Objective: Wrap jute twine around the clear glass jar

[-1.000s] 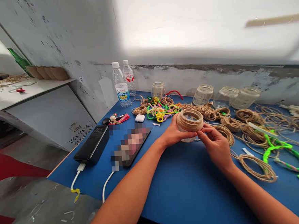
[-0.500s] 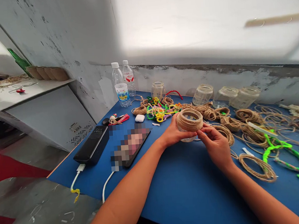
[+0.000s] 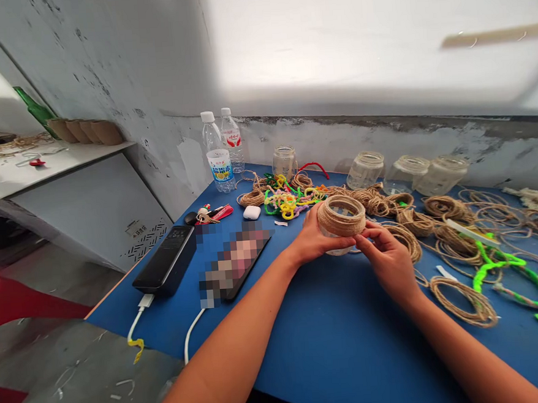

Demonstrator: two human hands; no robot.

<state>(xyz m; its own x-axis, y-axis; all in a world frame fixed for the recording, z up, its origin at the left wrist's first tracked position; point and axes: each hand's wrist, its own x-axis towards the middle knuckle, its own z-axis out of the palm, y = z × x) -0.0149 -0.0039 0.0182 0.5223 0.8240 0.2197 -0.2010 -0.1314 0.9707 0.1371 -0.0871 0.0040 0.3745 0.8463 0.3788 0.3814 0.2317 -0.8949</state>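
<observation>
A glass jar is held just above the table, its neck and upper part wound with rows of brown jute twine. My left hand is closed around its left side, with the thumb lying across the front below the winding. On the right, the thumb and fingers of my right hand are pinched together at the lower edge of the winding, near the left thumb tip. They appear to grip the twine there, though the strand between the fingertips is mostly hidden. The jar's bare lower glass shows beneath my left thumb.
Coils of twine and green pipe cleaners cover the table's right side. Several glass jars line the wall. Two plastic bottles, keys, a white earbud case, a power bank and a phone are leftward.
</observation>
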